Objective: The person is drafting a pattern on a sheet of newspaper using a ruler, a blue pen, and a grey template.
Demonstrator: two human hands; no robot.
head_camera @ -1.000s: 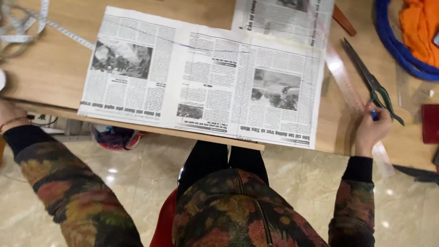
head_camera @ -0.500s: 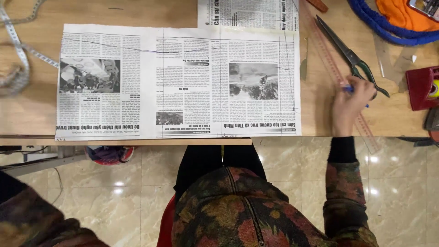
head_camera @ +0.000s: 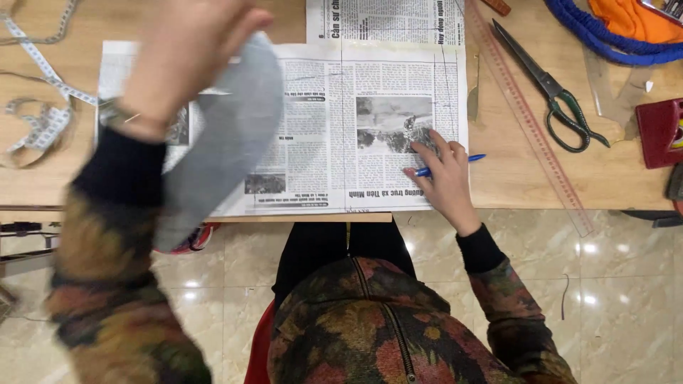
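A newspaper sheet [head_camera: 341, 121] lies spread flat on the wooden table [head_camera: 605, 178] in front of me. My right hand [head_camera: 445, 174] rests on the sheet's lower right part and holds a blue pen [head_camera: 466, 159] against the paper. My left hand [head_camera: 188, 50] is raised close to the camera and blurred. It holds a grey curved piece [head_camera: 228, 142], perhaps card or fabric, over the left half of the newspaper.
A clear ruler [head_camera: 530, 121] and dark scissors [head_camera: 558, 92] lie to the right of the sheet. A white measuring tape [head_camera: 43, 107] is at the left. A second newspaper [head_camera: 384, 21], blue cord [head_camera: 605, 35], orange cloth [head_camera: 637, 18] and a red object [head_camera: 662, 131] sit at the back and right.
My left hand came up from below the table edge with a grey piece. My right hand moved left from beside the ruler onto the newspaper, pen still in it.
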